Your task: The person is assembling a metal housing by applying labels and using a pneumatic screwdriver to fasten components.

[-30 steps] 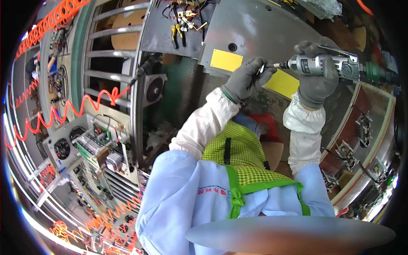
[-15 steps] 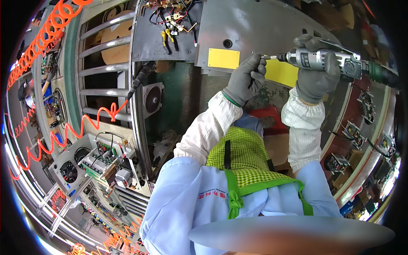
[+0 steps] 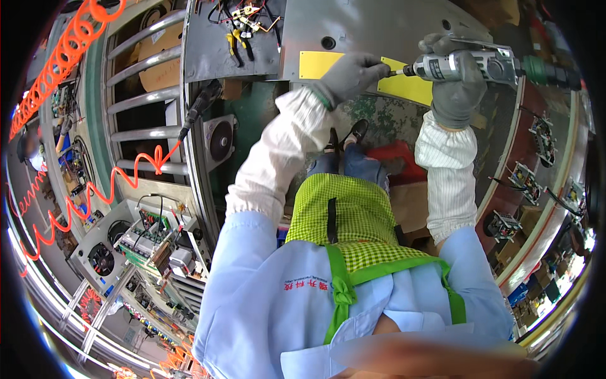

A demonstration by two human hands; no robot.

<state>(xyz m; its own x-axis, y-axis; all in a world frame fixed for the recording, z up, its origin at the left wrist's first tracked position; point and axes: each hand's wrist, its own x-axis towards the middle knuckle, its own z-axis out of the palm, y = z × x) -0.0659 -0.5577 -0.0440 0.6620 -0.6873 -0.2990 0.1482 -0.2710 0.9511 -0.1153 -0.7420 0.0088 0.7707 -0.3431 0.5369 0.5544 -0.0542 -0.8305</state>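
Observation:
My right hand (image 3: 456, 85), in a grey glove, wraps round a silver air tool (image 3: 442, 67) with a lever along its top. The tool lies level, its thin bit (image 3: 396, 73) facing left. My left hand (image 3: 350, 77), also gloved, has its thumb and fingers pinched together at the bit's tip. What is between those fingertips, if anything, is too small to make out. Beyond both hands is a grey sheet-metal panel (image 3: 372, 28) with a yellow plate (image 3: 315, 63) on its left and a second yellow plate (image 3: 407, 88) under the tool.
Yellow-handled cutters (image 3: 238, 44) and loose wires lie on a dark board to the left. Metal rollers (image 3: 145, 91), an orange coiled hose (image 3: 136, 170) and a fan (image 3: 219, 140) are at left. Circuit assemblies (image 3: 527, 183) stand on a ledge at right.
The left hand has turned flatter, its wrist now farther left. The right hand and air tool have shifted slightly left and away. The view has shifted, and my shoes now show below.

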